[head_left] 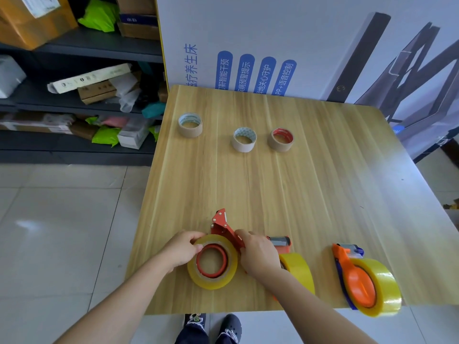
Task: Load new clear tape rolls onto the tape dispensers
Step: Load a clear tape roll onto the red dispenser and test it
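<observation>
Down at six o'clock on the pale wood-grain table (pixel 310 189), the left hand (pixel 182 249) pinches the yellowish clear tape roll (pixel 212 283) at its ten o'clock rim. The roll lies flat around the hub of the red metal tape dispenser (pixel 222 225). The right hand (pixel 258 255) is curled round that dispenser's frame at the roll's two o'clock. The roll looks stiff, fairly weighty and slick-faced, so I'd hold it by the outer rim. At four o'clock, the middle orange plastic dispenser (pixel 284 249) and the end orange plastic dispenser (pixel 360 281) already carry rolls. Far off at twelve, three empty brown cardboard cores (pixel 190 132) (pixel 244 146) (pixel 280 146) stand apart
</observation>
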